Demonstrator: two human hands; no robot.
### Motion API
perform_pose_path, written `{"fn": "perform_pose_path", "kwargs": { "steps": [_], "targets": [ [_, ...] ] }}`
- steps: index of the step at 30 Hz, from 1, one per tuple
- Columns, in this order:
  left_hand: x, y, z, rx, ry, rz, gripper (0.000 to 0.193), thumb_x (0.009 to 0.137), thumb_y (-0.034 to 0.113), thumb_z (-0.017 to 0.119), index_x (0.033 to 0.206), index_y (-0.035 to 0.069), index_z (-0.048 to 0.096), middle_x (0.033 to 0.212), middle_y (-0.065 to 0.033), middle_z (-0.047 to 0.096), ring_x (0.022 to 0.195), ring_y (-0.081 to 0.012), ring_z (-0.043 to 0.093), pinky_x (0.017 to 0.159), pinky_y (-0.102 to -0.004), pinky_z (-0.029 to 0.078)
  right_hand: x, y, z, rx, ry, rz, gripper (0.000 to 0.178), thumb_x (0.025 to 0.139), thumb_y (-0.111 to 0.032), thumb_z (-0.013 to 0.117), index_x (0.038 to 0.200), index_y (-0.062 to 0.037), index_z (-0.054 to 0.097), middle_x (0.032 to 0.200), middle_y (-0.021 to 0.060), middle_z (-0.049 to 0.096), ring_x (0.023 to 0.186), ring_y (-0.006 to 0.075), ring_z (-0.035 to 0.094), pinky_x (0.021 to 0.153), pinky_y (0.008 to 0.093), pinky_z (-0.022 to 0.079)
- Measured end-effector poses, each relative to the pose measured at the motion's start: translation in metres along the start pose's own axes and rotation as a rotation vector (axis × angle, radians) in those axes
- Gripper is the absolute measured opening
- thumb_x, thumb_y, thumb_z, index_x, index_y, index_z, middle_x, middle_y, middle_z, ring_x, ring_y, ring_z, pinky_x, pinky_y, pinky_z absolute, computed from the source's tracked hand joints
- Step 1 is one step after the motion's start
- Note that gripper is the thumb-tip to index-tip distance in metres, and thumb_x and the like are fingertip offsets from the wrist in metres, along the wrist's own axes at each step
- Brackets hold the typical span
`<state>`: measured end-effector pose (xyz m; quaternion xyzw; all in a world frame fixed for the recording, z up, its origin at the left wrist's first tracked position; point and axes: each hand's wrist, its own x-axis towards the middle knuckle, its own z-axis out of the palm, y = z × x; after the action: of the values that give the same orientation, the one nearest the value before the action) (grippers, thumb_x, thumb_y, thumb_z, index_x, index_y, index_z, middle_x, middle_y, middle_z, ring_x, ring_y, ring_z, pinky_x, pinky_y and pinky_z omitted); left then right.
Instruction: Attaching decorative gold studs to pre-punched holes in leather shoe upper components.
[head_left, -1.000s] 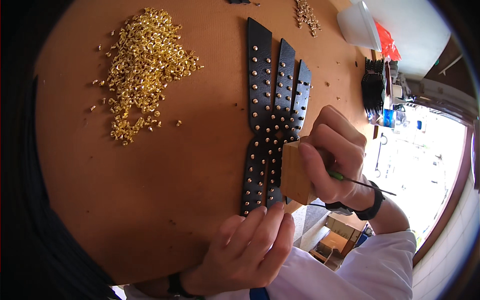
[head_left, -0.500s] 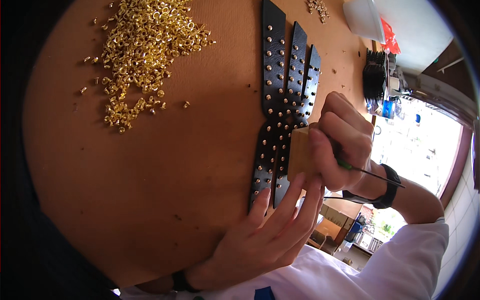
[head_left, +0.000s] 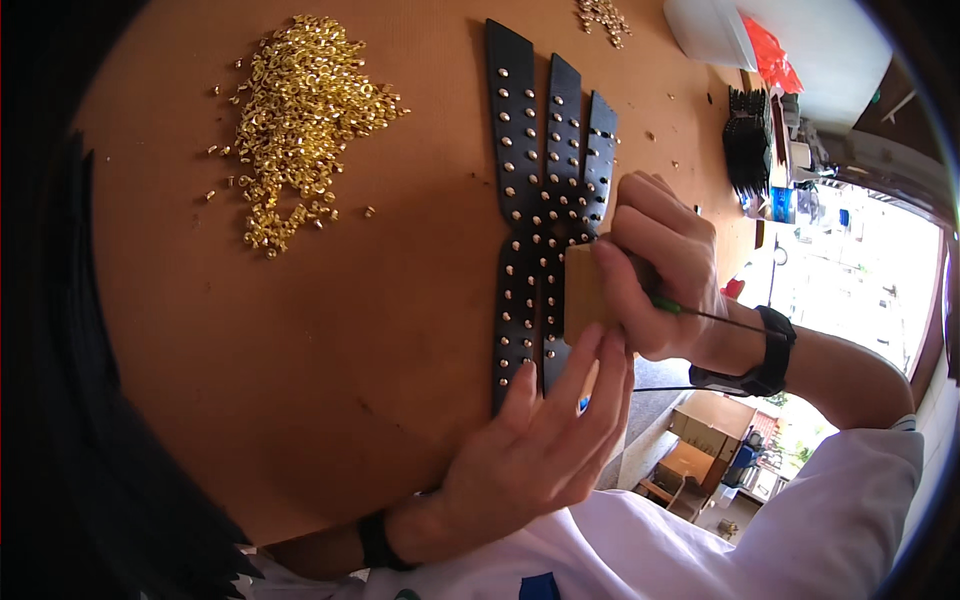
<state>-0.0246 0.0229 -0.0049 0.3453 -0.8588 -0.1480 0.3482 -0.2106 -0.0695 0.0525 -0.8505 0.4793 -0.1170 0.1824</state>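
Observation:
A black leather piece lies on the brown table, split into long strips that join at a narrow waist and set with rows of gold dome studs. My right hand is closed in a fist over its right side, gripping a wooden block that covers some studs. From that fist sticks a thin dark rod with a green part; its other end is hidden. My left hand has its fingers stretched apart, two fingertips against the block's near edge and the thumb at the near end of a strip.
A heap of small gold rivet pieces spreads at the left, strays around it. Farther off are a smaller pile, a white container, a red plastic bag and stacked black pieces. Dark fringed material edges the left.
The whole view has shifted slightly, so the heap and the leather piece sit differently in the picture. Both hands keep nearly the same hold around the wooden block.

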Motion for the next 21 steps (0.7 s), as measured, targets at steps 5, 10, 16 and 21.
{"fn": "perform_pose_path", "kwargs": {
  "steps": [5, 10, 16, 21],
  "targets": [
    [-0.009, -0.009, -0.006, -0.177, 0.144, -0.073, 0.026, 0.095, 0.014, 0.058, 0.114, 0.002, 0.069, 0.124, -0.0147, 0.067, 0.116, -0.0262, 0.067, 0.098, -0.0397, 0.047, 0.000, 0.004, 0.000, 0.040, 0.050, 0.019, 0.020, 0.082, -0.005, 0.065, 0.069, -0.0016, 0.049, 0.067, 0.0086, 0.041, 0.059, 0.0277, 0.043, 0.059, 0.0392, 0.032],
    [-0.016, -0.008, -0.012, -0.284, 0.206, -0.205, 0.032, 0.086, 0.006, 0.065, 0.116, -0.005, 0.062, 0.129, -0.0260, 0.059, 0.112, -0.0407, 0.061, 0.094, -0.0437, 0.052, -0.026, 0.023, -0.027, 0.235, 0.231, 0.163, 0.024, 0.087, -0.004, 0.062, 0.068, 0.0034, 0.049, 0.065, 0.0090, 0.043, 0.058, 0.0165, 0.042, 0.055, 0.0322, 0.031],
    [0.009, 0.000, -0.006, 0.081, -0.065, -0.240, 0.036, 0.089, 0.019, 0.069, 0.118, 0.000, 0.070, 0.131, -0.0164, 0.065, 0.117, -0.0289, 0.063, 0.093, -0.0364, 0.043, -0.062, 0.037, -0.031, -0.021, 0.272, 0.250, 0.021, 0.082, -0.004, 0.067, 0.068, 0.0002, 0.052, 0.065, 0.0075, 0.047, 0.060, 0.0198, 0.043, 0.059, 0.0328, 0.034],
    [0.009, 0.006, 0.003, 0.211, -0.170, -0.225, 0.039, 0.096, 0.032, 0.062, 0.124, 0.005, 0.071, 0.137, -0.0103, 0.064, 0.123, -0.0236, 0.060, 0.103, -0.0380, 0.035, -0.073, 0.046, -0.018, 0.003, 0.291, 0.267, 0.021, 0.079, -0.004, 0.069, 0.066, -0.0023, 0.054, 0.064, 0.0072, 0.048, 0.059, 0.0241, 0.044, 0.062, 0.0355, 0.036]
  ]
}}
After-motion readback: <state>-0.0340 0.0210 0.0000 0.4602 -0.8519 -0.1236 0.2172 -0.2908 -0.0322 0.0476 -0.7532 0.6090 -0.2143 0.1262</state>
